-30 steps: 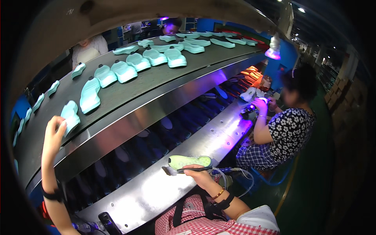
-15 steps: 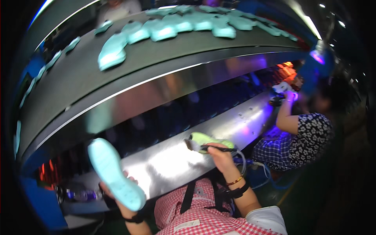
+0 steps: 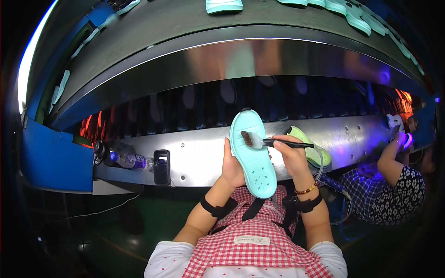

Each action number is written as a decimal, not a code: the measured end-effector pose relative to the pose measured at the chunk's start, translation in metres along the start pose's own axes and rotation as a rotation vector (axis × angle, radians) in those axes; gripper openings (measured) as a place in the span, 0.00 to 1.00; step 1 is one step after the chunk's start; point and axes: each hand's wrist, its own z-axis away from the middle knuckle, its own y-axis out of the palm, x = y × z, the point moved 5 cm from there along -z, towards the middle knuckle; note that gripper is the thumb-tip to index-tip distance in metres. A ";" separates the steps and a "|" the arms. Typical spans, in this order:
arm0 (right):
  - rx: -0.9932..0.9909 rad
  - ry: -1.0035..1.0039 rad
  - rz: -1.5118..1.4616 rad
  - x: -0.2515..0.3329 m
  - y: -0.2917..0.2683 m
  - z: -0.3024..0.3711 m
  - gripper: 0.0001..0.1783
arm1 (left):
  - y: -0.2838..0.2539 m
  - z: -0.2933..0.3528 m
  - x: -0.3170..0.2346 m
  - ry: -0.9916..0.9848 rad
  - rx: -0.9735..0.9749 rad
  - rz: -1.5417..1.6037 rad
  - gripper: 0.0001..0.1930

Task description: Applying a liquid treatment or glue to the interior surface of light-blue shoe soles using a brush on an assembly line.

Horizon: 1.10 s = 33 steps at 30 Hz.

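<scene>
Currently gripping the turquoise sole (image 3: 252,160) at centre with the left hand (image 3: 233,170), wrapped round its nine-o'clock edge, and pinching the brush (image 3: 270,142) in the right hand (image 3: 293,156) at three. Roomy over bare bench (image 3: 197,150) toward the black oblong case (image 3: 162,169) at nine; tight at three beside the green sole (image 3: 302,135).

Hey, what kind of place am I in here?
Probably a shoe factory floor. Several similar turquoise soles lie along a dark belt, your left hand holds a matching sole beneath a brush, and a co-worker is farther along the metal ledge.
</scene>
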 end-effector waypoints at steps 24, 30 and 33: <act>0.583 -0.219 0.821 0.059 0.048 0.029 0.10 | -0.004 -0.002 -0.046 0.230 -0.117 -0.237 0.39; 0.203 -0.104 0.402 0.074 0.048 -0.007 0.08 | 0.031 -0.011 -0.007 0.118 0.011 -0.118 0.40; 0.393 -0.231 0.637 0.070 0.062 0.010 0.10 | 0.033 -0.009 -0.011 0.140 -0.015 -0.109 0.38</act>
